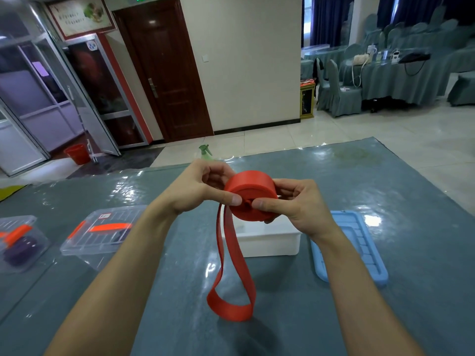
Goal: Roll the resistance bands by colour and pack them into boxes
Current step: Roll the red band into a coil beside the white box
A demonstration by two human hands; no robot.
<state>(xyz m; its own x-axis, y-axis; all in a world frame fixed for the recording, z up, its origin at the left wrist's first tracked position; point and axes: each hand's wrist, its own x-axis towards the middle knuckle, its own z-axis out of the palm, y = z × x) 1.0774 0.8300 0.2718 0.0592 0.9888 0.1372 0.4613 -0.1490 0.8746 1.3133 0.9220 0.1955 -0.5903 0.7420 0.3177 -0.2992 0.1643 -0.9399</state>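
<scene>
A red resistance band (250, 187) is wound into a thick coil held above the table's middle. My left hand (203, 187) grips the coil's left side, thumb on its face. My right hand (290, 201) grips the right side, thumb pressed near the centre. The band's loose tail (231, 286) hangs down in a long loop to the table. Behind the coil stands a white box (270, 240), its inside mostly hidden. A blue lid (359, 247) lies to its right.
At the left stand two clear plastic boxes with orange latches: the nearer one (102, 232) lidded, the far-left one (18, 242) holding a purple roll. The table (334, 317) has a shiny blue-grey cover. A green spray bottle (205, 151) sits beyond its far edge.
</scene>
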